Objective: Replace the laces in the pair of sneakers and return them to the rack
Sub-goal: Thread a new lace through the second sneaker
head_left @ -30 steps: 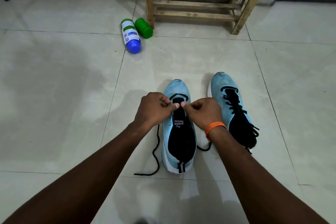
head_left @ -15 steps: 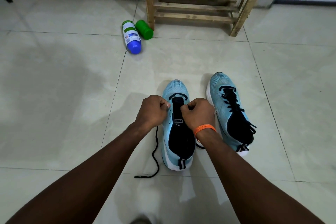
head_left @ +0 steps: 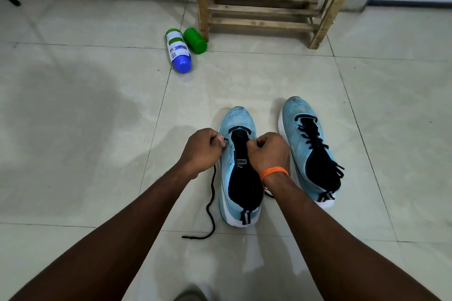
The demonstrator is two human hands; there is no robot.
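Two light-blue sneakers stand on the tiled floor with toes pointing away from me. The left sneaker (head_left: 238,171) carries only one black lace (head_left: 212,203) through its front eyelets. My left hand (head_left: 203,151) pinches that lace at the shoe's left edge; its loose end trails down the floor. My right hand (head_left: 267,151), with an orange band on the wrist, grips the lace's other part at the right eyelets. The right sneaker (head_left: 308,151) stands beside it, fully laced in black.
A wooden rack (head_left: 264,5) stands against the wall straight ahead. A white bottle with a blue cap (head_left: 178,50) and a green bottle (head_left: 195,40) lie on the floor by the rack's left leg. Bare tiles spread out to the left.
My hands have moved apart, from touching over the tongue to either side of the left sneaker, drawing the lace sideways. The view has shifted slightly.
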